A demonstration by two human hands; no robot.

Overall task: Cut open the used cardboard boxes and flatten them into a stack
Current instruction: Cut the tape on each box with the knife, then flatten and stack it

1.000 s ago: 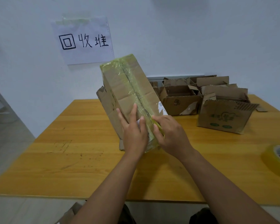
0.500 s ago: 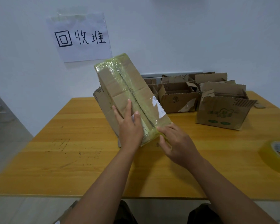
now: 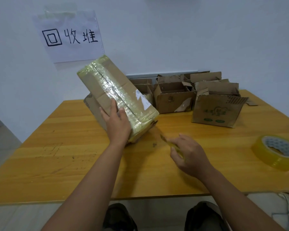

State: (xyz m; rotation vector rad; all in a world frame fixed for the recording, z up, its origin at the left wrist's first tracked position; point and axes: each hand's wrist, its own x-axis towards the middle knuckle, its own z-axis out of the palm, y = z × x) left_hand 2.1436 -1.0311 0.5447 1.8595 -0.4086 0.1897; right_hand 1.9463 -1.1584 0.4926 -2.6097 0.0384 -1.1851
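We see a white paper sign with black handwritten characters taped to the pale wall, and a yellowish roll of clear tape lying on the wooden table.

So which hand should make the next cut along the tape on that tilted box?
Probably the right hand: it grips a yellowish cutter-like tool and is off the box. The left hand lies flat on the box, steadying it.

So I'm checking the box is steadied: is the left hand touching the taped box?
Touching. The head view shows the left hand with its fingers lying flat on the taped box.
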